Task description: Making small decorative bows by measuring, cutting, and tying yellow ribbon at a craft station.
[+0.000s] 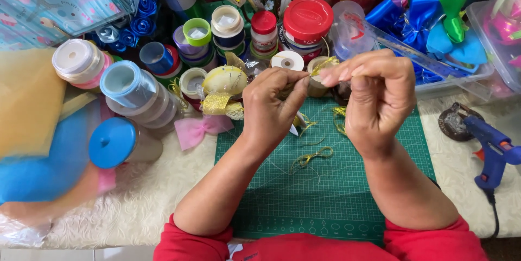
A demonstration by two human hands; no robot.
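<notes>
- cluttered craft bench (135, 212) under a pale textured cloth, with a green cutting mat (325, 196) nearest the person, whose red sleeves show at the bottom edge.
- on the mat, just below the hands, lie loose scraps of gold ribbon (310, 158).
- above the mat the left hand (268, 111) and right hand (374, 98) are raised close together; each grip is narrow, thumb and forefinger pinched on one thin gold ribbon strand (321, 66) that runs between them.
- the step in hand looks like shaping or tying this strand; the next move seems to call for a fine, steady pull with both pinches kept tight so the slippery strand does not slide out.
- left of the hands sit a pink bow (195, 129) and a gold-trimmed ornament (223, 90); to the right, well apart, a blue glue gun (491, 152).
- further back stand many ribbon spools (130, 84), a red-lidded jar (308, 19), and clear boxes of blue and green satin bows (429, 16).
</notes>
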